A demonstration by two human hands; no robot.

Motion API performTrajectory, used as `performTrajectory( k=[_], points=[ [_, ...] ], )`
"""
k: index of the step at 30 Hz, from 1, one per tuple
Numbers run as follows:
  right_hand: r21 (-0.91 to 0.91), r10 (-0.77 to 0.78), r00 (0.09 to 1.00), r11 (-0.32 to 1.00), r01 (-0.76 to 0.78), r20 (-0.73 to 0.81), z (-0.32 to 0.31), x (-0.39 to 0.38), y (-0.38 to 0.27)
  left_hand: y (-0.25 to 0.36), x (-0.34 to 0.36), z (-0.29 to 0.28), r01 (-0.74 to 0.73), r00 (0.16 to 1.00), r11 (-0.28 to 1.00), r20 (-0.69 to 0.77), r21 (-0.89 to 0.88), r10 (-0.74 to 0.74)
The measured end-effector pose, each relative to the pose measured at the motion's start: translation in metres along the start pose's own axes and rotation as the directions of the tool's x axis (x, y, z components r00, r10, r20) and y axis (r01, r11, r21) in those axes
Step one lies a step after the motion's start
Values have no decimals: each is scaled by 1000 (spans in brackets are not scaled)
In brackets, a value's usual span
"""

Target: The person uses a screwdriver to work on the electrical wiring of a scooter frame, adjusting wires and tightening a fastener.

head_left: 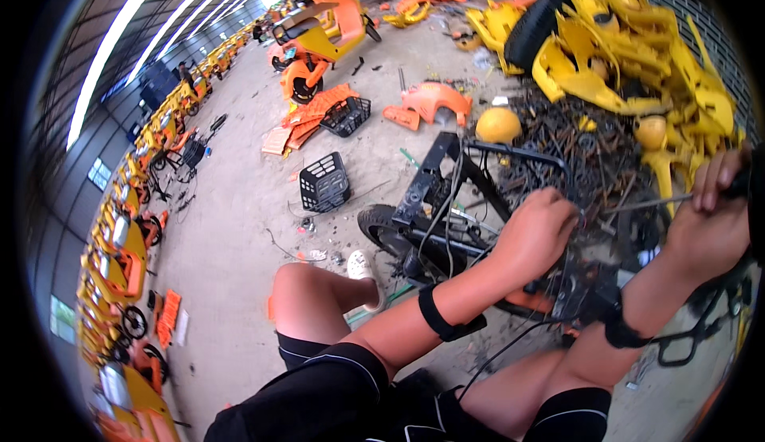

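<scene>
In front of me stands a stripped scooter frame [416,195], black, with loose cables and a wheel [378,228]. My left hand [543,223] is above the frame, its fingers curled together in a pinch; whatever is between them is hidden. At the far right my right hand [708,223] is closed around the dark handle of what looks like a long screwdriver [649,203]. Its thin metal shaft points left toward my left hand. The handle is partly lost at the dark picture edge. Both my forearms wear black straps.
Behind the frame lies a heap of rusty metal parts [550,143], with yellow plastic panels [574,67] piled beyond. Two black baskets [324,182] and orange panels [307,119] lie on the floor. A yellow-orange scooter [319,35] stands farther back; rows of scooters [119,259] line the left.
</scene>
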State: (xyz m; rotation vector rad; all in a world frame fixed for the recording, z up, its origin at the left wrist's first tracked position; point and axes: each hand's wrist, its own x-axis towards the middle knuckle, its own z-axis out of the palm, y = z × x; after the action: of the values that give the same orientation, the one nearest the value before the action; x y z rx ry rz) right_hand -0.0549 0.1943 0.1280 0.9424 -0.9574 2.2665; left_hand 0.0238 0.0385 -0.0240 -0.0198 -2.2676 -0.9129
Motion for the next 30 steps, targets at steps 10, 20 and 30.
performTrajectory(
  k=[10, 20, 30],
  points=[
    [206, 45, 989, 976, -74, 142, -27, -4, 16, 2, 2, 4, 38, 999, 999, -15, 3, -38],
    [213, 138, 986, 970, -115, -94, 7, -11, -2, 1, 0, 10, -17, 1000, 993, -6, 117, 18],
    [153, 351, 930, 930, -334, -105, 4, -11, -4, 6, 1, 12, -70, 998, 975, 7, 210, 70]
  ],
)
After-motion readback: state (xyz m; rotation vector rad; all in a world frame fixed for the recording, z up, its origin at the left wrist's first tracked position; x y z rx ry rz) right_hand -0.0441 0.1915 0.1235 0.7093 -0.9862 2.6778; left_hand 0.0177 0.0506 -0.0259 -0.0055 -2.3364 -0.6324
